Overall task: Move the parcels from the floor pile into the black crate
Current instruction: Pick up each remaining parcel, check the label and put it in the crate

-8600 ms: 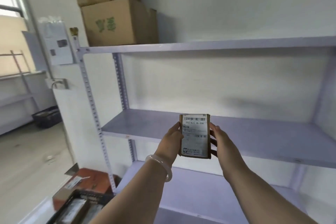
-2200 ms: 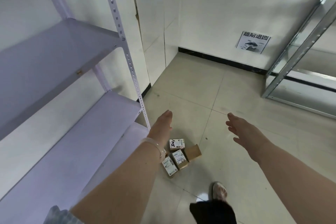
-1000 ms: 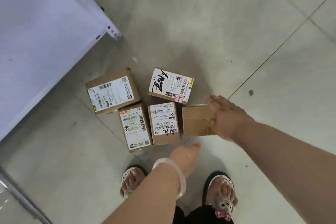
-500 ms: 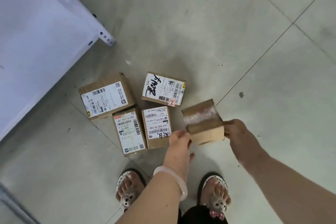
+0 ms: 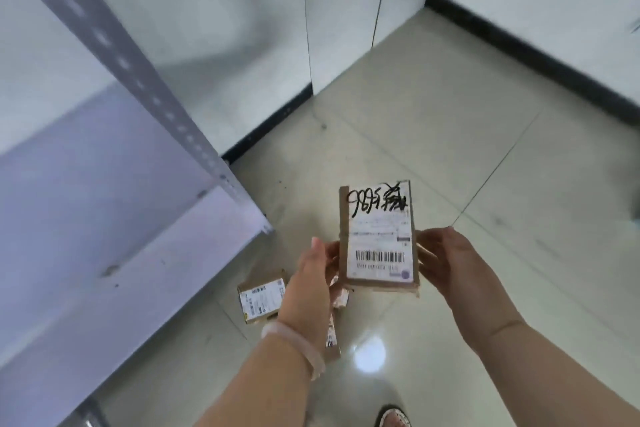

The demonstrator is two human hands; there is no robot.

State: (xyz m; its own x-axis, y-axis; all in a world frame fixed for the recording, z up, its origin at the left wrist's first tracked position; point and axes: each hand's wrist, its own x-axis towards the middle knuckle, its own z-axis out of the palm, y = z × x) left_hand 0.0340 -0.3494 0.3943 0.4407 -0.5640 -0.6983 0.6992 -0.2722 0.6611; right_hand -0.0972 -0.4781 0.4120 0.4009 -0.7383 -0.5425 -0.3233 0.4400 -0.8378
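I hold a small brown cardboard parcel (image 5: 379,239) upright in front of me, its white label with a barcode and black handwriting facing me. My left hand (image 5: 313,282) grips its left edge and my right hand (image 5: 446,263) grips its right edge. Below it on the floor lies the rest of the pile: one labelled parcel (image 5: 261,296) shows to the left of my left wrist, and another parcel (image 5: 331,336) is mostly hidden behind that wrist. The black crate is not in view.
A pale purple metal shelf (image 5: 104,246) with a perforated upright post (image 5: 138,80) fills the left side. White walls with a black skirting (image 5: 519,42) close the corner ahead. Tiled floor (image 5: 467,149) spreads to the right. My sandalled foot (image 5: 393,418) shows at the bottom.
The plain brown parcel has been lifted off the floor and turned label-up between both hands. My view has risen from straight down at the pile toward the corner of the room.
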